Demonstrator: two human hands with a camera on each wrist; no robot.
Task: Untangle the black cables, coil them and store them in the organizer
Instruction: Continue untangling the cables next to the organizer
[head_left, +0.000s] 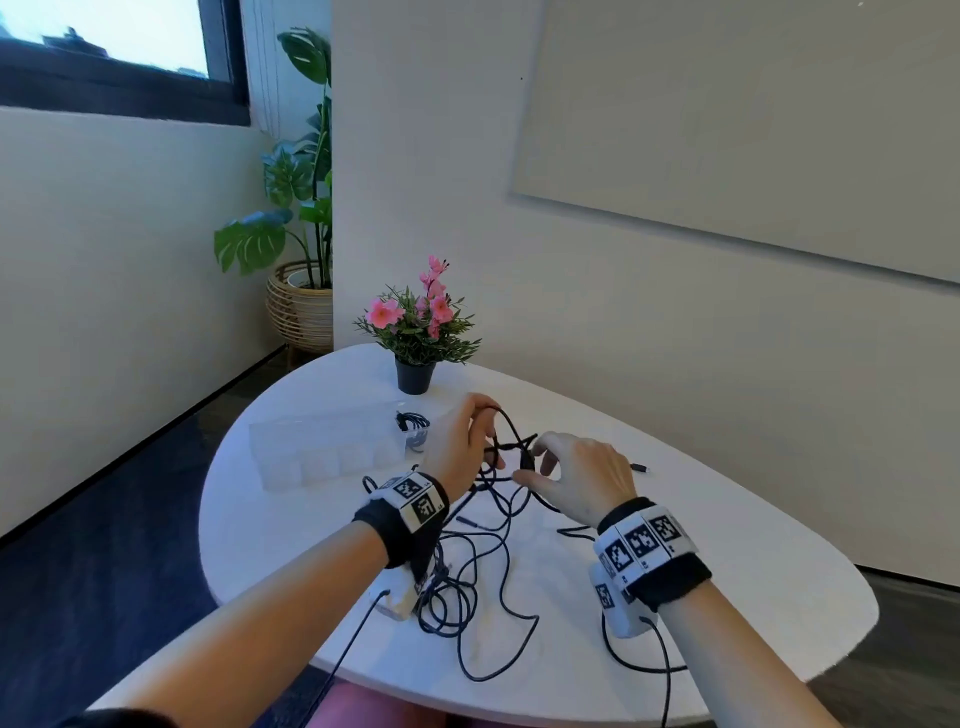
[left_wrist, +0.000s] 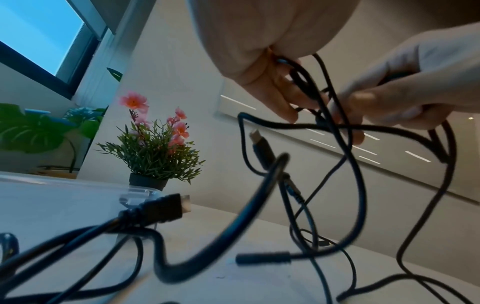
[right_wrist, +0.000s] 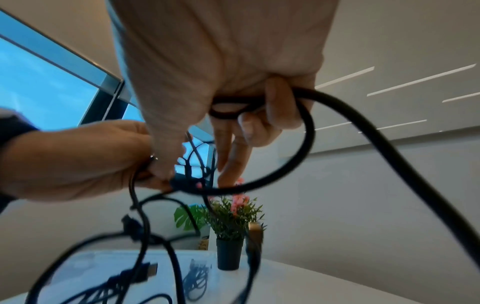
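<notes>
Both hands work above the white table (head_left: 675, 597): left hand (head_left: 457, 441) pinches a loop of the black cables (head_left: 467, 587), right hand (head_left: 582, 475) curls around another strand; clear organizer (head_left: 322, 447) sits just left

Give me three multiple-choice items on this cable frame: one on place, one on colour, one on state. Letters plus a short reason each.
1. Where does the organizer sit relative to the flower pot?
A) nearer the person, to its left B) behind it C) on the floor

2. What colour are the flowers?
A) yellow B) pink C) white

3. What is the state of the organizer?
A) holds one coiled cable B) full C) lidded shut

Answers:
1 A, the clear box lies in front-left of the pot.
2 B, pink blooms over green leaves.
3 A, only its right-end compartment holds a coil, while the left hand and right hand grip the black cables.
</notes>
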